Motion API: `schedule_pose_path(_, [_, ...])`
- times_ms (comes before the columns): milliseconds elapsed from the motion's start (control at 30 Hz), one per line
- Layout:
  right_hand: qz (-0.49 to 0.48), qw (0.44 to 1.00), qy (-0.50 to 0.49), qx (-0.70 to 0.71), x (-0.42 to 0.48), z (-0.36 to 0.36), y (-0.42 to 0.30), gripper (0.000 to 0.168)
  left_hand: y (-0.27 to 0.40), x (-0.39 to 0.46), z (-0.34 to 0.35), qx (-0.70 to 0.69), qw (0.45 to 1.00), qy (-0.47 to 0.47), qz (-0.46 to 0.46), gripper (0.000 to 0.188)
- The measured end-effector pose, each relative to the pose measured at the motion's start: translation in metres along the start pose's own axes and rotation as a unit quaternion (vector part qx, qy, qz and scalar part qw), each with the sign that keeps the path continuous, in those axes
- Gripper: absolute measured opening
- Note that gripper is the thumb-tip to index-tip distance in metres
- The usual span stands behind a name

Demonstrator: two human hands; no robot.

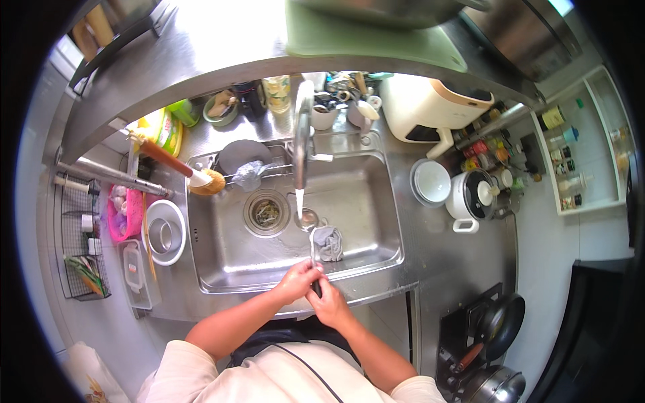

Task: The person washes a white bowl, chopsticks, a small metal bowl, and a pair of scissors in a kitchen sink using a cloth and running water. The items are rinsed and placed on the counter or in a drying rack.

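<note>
Both my hands meet at the sink's front edge around the handle of a metal ladle (313, 247). My left hand (301, 280) grips it higher up, while my right hand (328, 302) is around its dark lower end. The round bowl of the ladle lies over the sink floor, beneath a white stream of water (300, 201) from the tall faucet (302, 136). A wet grey cloth (328, 244) is bunched in the stainless steel sink (352, 191), just right of the handle. My fingers partly hide the handle.
Left of the stream is the drain strainer (265, 212), with food scraps in it. A brush (206, 182) overhangs the sink's left rim. White bowls (432, 181) and a lidded white pot (471, 196) stand at right. The metal shelf (227, 75) spans the back overhead.
</note>
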State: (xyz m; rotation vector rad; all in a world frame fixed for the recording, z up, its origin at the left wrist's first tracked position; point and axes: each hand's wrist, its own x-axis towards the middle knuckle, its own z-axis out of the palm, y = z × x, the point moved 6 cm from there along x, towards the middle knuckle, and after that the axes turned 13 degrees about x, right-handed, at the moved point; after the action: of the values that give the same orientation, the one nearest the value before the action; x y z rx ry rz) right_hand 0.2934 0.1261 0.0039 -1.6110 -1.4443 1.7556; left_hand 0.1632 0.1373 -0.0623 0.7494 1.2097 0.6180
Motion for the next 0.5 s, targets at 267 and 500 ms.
schedule_pose_path(267, [-0.085,0.924,-0.018,-0.372,0.160,-0.021,0.034,0.036,-0.016,-0.013,-0.081,-0.068,0.975,0.112,-0.178,0.016])
schedule_pose_path(500, [-0.020,0.912,-0.043,-0.408,0.231,-0.010,0.122,0.029,-0.007,-0.019,-0.078,-0.120,0.971,0.092,-0.182,0.017])
